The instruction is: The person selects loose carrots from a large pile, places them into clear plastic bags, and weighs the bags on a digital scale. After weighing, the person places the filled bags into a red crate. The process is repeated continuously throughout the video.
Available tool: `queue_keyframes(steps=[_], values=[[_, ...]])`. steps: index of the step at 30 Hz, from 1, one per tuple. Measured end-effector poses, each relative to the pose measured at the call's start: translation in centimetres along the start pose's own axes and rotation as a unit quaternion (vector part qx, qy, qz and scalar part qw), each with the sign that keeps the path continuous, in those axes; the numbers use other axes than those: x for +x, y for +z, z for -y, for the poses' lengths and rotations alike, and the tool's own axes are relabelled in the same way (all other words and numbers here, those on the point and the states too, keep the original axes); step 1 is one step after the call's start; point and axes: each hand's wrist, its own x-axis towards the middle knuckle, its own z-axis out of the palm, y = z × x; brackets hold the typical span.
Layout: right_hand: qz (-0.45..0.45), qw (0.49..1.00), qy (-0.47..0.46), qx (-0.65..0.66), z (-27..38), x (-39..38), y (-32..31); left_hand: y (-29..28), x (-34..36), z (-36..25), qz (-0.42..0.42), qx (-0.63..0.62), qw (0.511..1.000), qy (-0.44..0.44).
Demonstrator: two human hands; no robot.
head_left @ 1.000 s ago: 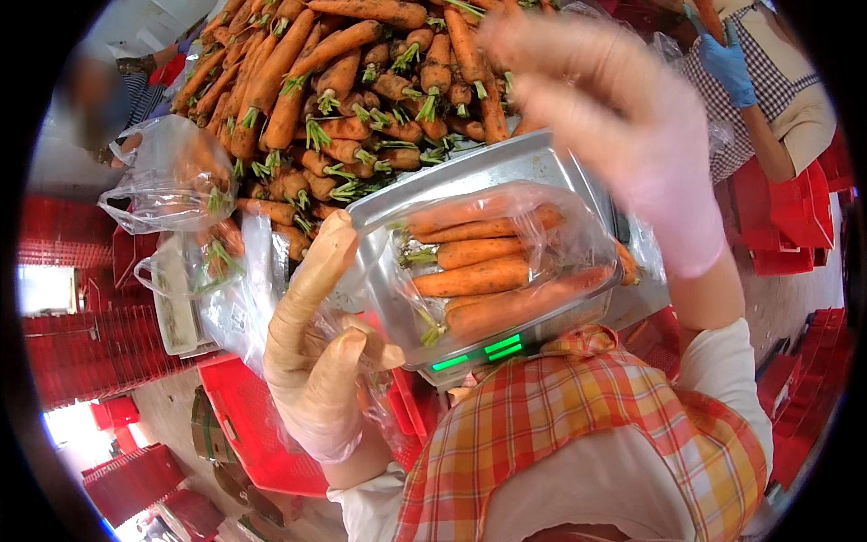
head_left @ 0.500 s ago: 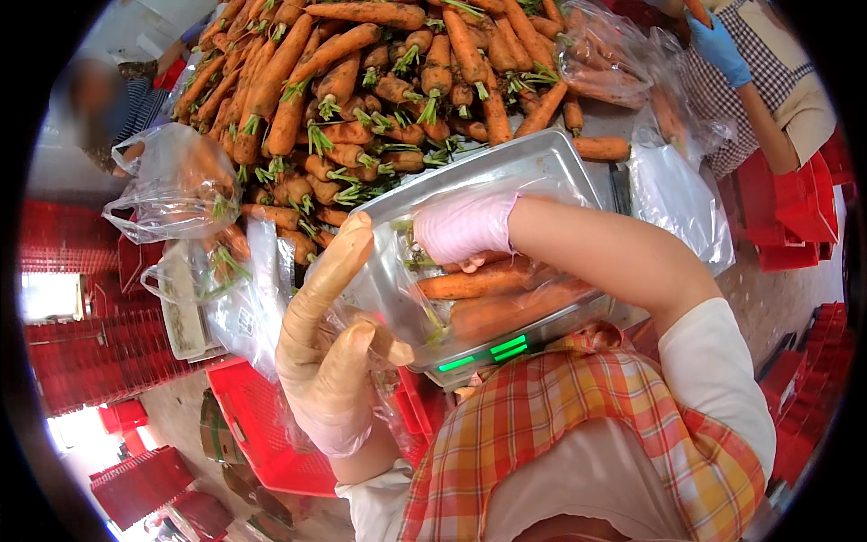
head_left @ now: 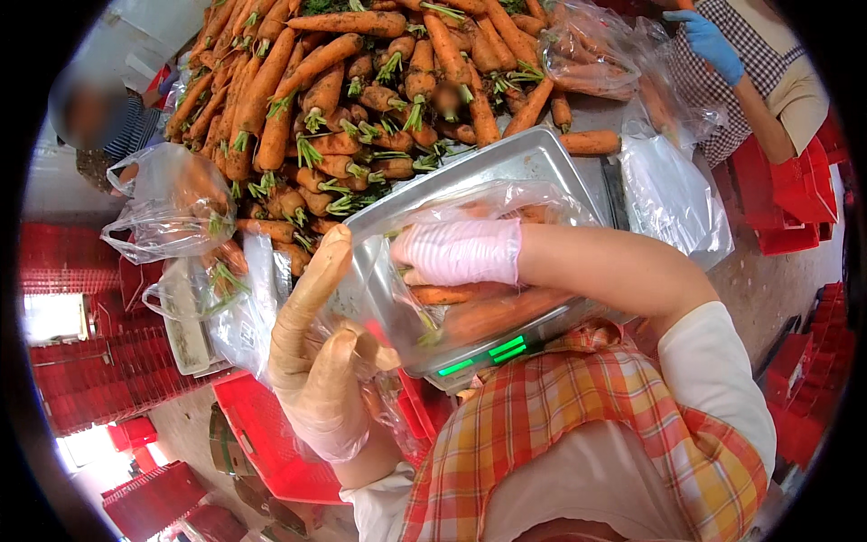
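A clear plastic bag [head_left: 492,203] with several orange carrots [head_left: 492,312] lies on the steel pan [head_left: 515,158] of a scale with a green readout [head_left: 492,352]. My right hand [head_left: 461,253], in a pale glove, is pushed into the bag's mouth and rests on the carrots; whether it grips one is hidden. My left hand [head_left: 316,352], in a soiled glove, holds the bag's open edge at the left, fingers stretched upward.
A big heap of loose carrots [head_left: 361,99] with green tops fills the table behind the scale. Filled bags [head_left: 172,208] lie to the left and at the back right [head_left: 591,59]. Another person's blue-gloved hand [head_left: 704,41] works at top right. Red crates [head_left: 271,425] stand below.
My right hand came down from above the carrot heap and went into the bag on the scale. My left hand stayed at the bag's edge.
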Motion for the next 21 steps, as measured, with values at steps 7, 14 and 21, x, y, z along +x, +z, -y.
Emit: queue_keyframes(steps=[7, 14, 21], values=[[0.024, 0.998, 0.064, -0.010, 3.1, -2.7, -7.7, -0.6, -0.4, -0.3, -0.001, -0.006, 1.000, -0.020], [-0.444, 0.880, -0.057, -0.163, 1.3, -6.4, -13.9, -1.1, -0.8, -0.7, 0.019, -0.056, 0.997, -0.039], [-0.071, 0.979, 0.023, 0.189, 4.3, -6.9, -7.0, 0.8, -0.3, -1.1, 0.017, -0.010, 1.000, 0.005]])
